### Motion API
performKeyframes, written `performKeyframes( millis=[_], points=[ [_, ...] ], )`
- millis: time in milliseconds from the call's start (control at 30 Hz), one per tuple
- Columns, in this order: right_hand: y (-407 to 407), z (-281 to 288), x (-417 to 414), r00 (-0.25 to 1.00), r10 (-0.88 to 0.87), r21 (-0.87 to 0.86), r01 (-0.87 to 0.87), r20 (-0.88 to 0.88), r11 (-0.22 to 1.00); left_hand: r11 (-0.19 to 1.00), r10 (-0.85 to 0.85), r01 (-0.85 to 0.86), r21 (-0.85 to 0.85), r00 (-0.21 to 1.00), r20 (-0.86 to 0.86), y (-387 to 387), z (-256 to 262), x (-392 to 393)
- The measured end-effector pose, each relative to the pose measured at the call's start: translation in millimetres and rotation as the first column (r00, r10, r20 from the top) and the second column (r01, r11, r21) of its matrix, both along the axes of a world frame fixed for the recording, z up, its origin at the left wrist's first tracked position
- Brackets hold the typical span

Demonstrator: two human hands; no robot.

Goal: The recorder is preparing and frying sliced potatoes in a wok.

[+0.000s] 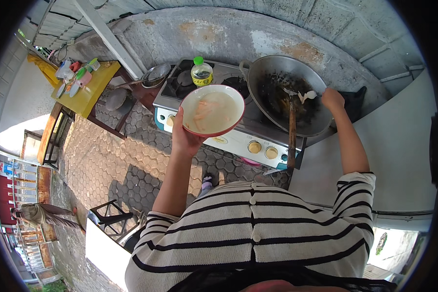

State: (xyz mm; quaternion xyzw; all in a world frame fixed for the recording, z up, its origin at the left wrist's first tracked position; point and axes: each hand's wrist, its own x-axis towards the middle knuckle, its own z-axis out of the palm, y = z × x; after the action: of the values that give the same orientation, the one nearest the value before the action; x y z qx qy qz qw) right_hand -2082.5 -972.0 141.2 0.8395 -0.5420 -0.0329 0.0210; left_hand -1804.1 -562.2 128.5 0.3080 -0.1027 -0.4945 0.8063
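Note:
My left hand [187,137] holds up a round bowl [214,134], red outside and white inside, over the stove's front edge. Cloudy liquid fills it, with several pale orange pieces [203,109] in it. At the right rim of a large metal wok [273,69], my right hand [333,99] has its fingers bent inward. A pale, branching piece of food [307,96] appears right beside those fingertips; whether they grip it is unclear. A spatula with a wooden handle [292,127] leans in the wok, its blade among dark oil and bits.
The wok stands on a gas stove [237,127] with knobs. Behind the bowl is a green-capped bottle [202,71]. A lidded pan [156,75] sits left of the stove, near a yellow table [85,96] bearing containers. A white surface [350,160] adjoins at right. Another person [43,215] stands far left.

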Motion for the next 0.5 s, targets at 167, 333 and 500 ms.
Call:
performKeyframes(
  millis=[167,333,500],
  points=[
    [25.9,29.6,1.8,0.998,0.026,-0.125,-0.019,0.051,0.992,0.999,-0.035,0.036,-0.03,0.999,0.016,-5.3,0.3,2.7],
    [7.7,44.0,-13.8,0.918,0.191,-0.103,-0.165,0.348,0.981,0.997,-0.077,0.077,-0.001,0.996,0.037,-17.3,-2.7,1.4],
    [73.0,85.4,13.3,0.682,-0.081,0.411,-0.339,0.727,0.846,0.993,-0.115,0.111,0.052,0.988,0.098,-28.2,-8.6,1.0]
  ],
)
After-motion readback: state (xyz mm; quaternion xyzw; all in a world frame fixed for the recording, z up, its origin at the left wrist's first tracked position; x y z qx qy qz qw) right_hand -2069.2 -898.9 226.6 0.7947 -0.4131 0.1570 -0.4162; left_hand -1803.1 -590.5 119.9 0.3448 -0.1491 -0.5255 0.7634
